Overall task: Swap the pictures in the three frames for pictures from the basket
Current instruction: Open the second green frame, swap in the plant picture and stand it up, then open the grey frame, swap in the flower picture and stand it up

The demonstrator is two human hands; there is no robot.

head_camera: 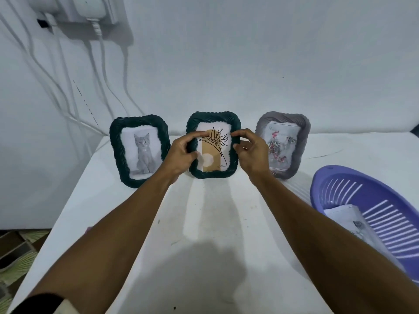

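Three picture frames stand in a row at the back of the white table (204, 223). The left dark green frame (139, 152) shows a grey kitten. The middle dark green frame (213, 145) shows a line drawing of a plant on tan paper. The right grey frame (283, 143) shows a flower picture. My left hand (183, 152) grips the middle frame's left edge, thumb on the front. My right hand (251, 150) is at its right edge with curled fingers touching the rim. A purple slotted basket (371, 214) at the right holds a paper picture (349, 220).
A white wall stands right behind the frames. White cables (68, 87) hang down the wall at the left from plugs at the top. The table's left edge drops to a patterned floor (15, 257). The basket runs past the right border.
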